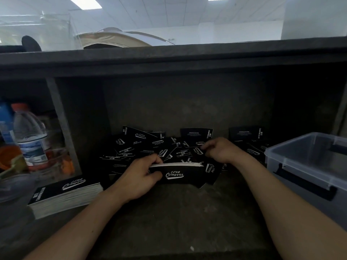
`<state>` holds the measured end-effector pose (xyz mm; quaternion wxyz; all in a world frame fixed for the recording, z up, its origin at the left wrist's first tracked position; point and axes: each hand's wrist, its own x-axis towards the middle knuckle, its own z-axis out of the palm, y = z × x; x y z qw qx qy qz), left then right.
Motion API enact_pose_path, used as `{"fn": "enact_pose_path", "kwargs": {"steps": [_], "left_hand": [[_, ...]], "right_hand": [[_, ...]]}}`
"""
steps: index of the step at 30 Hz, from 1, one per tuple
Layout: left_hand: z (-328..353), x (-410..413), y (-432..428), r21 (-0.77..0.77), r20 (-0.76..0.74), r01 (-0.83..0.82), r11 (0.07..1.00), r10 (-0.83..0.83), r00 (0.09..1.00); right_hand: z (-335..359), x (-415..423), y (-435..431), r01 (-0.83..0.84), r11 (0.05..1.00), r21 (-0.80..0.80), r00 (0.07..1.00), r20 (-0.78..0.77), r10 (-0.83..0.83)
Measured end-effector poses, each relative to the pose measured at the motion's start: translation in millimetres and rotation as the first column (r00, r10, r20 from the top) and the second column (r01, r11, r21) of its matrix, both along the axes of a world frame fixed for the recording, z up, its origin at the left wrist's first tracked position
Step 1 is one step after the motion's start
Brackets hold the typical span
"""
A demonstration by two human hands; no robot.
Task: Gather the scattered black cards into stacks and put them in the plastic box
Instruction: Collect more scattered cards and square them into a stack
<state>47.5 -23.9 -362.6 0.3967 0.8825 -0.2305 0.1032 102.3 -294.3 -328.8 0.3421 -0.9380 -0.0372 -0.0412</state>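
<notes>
Left of the plastic box (300, 166), on the dark table (178, 212), the scattered black cards (146, 145) lie in a loose heap, many overlapping each other. Just left of the box, the right hand (222, 152) bends its fingers onto one loose card (197, 151) of the heap and seems to pinch it. Further left of the box, the left hand (139, 178) grasps a gathered stack of cards (178, 174), thumb on the printed face, white edges turned up. Far left of the box lies a second, thicker stack (63, 192), and beyond it stands a water bottle (30, 136). The box has no lid on.
</notes>
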Motion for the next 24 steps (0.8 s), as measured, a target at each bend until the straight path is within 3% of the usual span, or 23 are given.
{"fn": "enact_pose_path", "kwargs": {"steps": [7, 10, 15, 18, 21, 24], "left_hand": [[1, 0, 1, 0.006, 0.009, 0.010, 1.000, -0.010, 1.000], [1, 0, 3, 0.036, 0.035, 0.035, 0.999, -0.037, 0.999], [2, -2, 4, 0.036, 0.054, 0.061, 0.998, -0.062, 0.997], [1, -2, 2, 0.023, 0.060, 0.055, 0.998, -0.056, 0.997], [2, -2, 2, 0.031, 0.071, 0.042, 0.999, -0.045, 0.996], [3, -3, 2, 0.039, 0.074, 0.038, 0.999, -0.040, 0.996]], "right_hand": [[22, -27, -3, -0.158, 0.913, -0.375, 0.963, -0.263, 0.059], [14, -24, -5, -0.115, 0.948, -0.297, 0.979, -0.197, 0.057], [5, -9, -3, -0.013, 0.997, -0.082, 0.997, 0.079, 0.019], [15, -16, -3, -0.076, 0.993, -0.086, 0.997, -0.010, 0.075], [18, -25, 2, -0.196, 0.911, -0.363, 0.964, -0.240, 0.111], [16, -25, 3, -0.154, 0.920, -0.359, 0.970, -0.231, 0.072]]}}
